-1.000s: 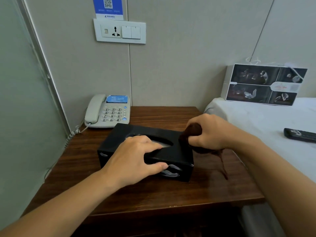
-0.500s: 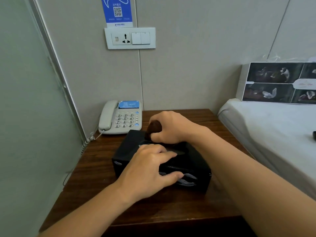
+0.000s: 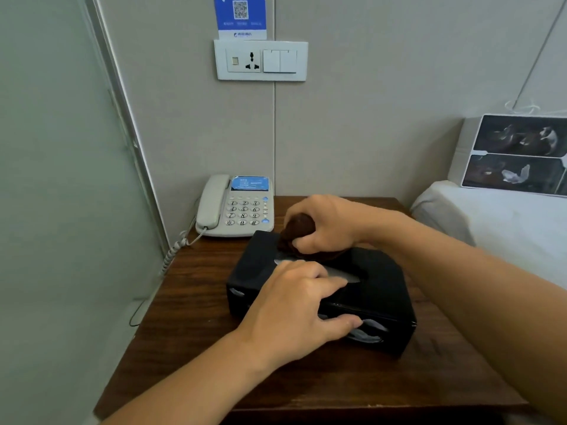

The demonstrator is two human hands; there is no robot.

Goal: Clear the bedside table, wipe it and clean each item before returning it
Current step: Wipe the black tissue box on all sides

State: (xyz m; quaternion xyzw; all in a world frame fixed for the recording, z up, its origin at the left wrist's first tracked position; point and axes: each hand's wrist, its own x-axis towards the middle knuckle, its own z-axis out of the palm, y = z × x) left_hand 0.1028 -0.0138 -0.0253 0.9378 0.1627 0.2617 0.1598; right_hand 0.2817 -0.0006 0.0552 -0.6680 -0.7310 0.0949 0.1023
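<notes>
Head view, looking down at the wooden surface (image 3: 190, 305). My left hand (image 3: 294, 314) comes in from the lower left and lies over the near long edge of the black tissue box (image 3: 383, 299): fingers spread across the top by the slot, thumb pressed on the front face, so the grip is clamped on the box. My right hand (image 3: 329, 223) reaches in from the right, forearm crossing above the box's right end. Its fingers are curled tight round a bunched brown cloth (image 3: 299, 230), which is pressed onto the box's far left top corner.

Box sits about mid-surface. Long axis runs from far left to near right, slanted against the surface's front edge; slot faces up; a patterned cutout shows on the front face near the right end.

Grey telephone (image 3: 236, 207) stands at the far left corner, just beyond the box, handset on its left, coiled cord dropping over the left edge. Bare wood shows left of the box and in front of it. The bed (image 3: 503, 228) runs along the right edge, with a printed paper bag (image 3: 518, 154) upright against the wall. Wall socket panel (image 3: 260, 60) sits above the phone.
</notes>
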